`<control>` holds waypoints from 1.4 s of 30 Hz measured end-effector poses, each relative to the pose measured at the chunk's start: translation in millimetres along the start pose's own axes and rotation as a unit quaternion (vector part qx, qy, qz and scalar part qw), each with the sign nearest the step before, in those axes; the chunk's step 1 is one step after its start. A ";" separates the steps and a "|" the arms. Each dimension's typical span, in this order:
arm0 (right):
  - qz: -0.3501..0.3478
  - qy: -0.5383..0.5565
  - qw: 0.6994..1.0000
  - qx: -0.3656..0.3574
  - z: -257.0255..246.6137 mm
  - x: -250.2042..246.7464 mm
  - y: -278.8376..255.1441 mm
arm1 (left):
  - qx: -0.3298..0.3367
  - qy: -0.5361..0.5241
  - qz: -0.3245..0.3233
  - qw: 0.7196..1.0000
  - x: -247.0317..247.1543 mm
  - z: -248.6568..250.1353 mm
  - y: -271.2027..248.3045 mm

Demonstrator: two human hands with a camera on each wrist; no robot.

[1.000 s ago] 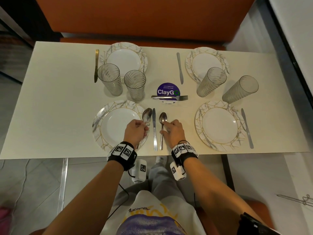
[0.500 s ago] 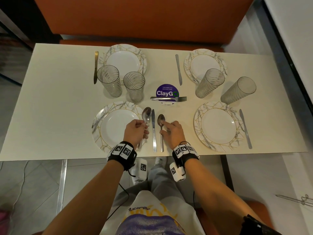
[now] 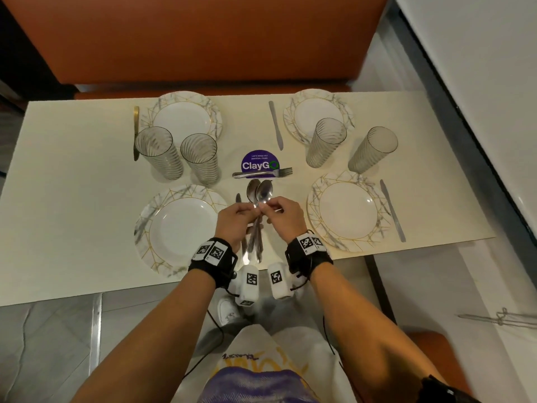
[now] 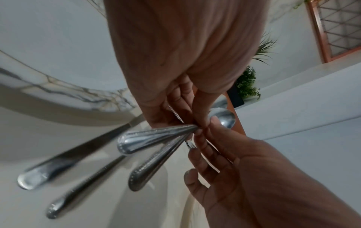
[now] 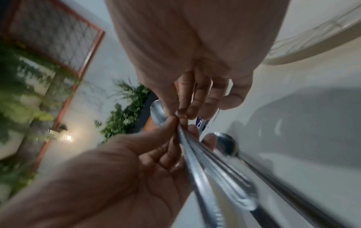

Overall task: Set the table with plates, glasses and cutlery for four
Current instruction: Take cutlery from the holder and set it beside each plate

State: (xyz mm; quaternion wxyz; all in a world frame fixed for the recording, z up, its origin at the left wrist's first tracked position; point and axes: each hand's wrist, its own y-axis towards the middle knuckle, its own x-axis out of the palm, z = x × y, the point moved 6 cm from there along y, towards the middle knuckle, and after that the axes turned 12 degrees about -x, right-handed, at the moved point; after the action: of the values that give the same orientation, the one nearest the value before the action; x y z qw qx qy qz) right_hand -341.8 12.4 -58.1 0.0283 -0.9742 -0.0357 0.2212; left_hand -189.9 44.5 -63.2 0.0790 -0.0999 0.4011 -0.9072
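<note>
Over the near middle of the table (image 3: 72, 170), my left hand (image 3: 238, 219) and right hand (image 3: 283, 216) meet and both pinch the necks of a bundle of spoons (image 3: 260, 193). Two bowls stick out beyond the fingers and the handles hang toward me. The left wrist view shows the beaded spoon handles (image 4: 136, 141) fanned below my left fingertips (image 4: 201, 121). In the right wrist view one more spoon bowl (image 5: 224, 145) sits lower; I cannot tell whether it is held. A knife (image 3: 238, 197) lies under my left hand, mostly hidden.
Several marbled plates are laid, among them the near left plate (image 3: 139, 228) and the near right plate (image 3: 315, 199). Several ribbed glasses (image 3: 158, 152) stand between the rows. A fork (image 3: 261, 173) lies on a purple sticker. Knives (image 3: 392, 210) lie beside the other plates.
Both hands have lifted off the table and come together, which joined the right hand's spoon with the left hand's above the knife.
</note>
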 end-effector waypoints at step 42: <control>0.030 -0.184 0.963 0.197 233.7 -363.9 44.5 | -0.044 0.025 -0.001 0.999 317.4 -44.4 42.6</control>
State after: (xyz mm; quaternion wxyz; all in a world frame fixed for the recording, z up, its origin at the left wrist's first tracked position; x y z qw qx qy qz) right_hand -767.7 -52.6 -115.6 0.2059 -0.8925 0.0334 0.4000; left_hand -505.1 -23.2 -86.7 0.0639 -0.0809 0.4420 -0.8911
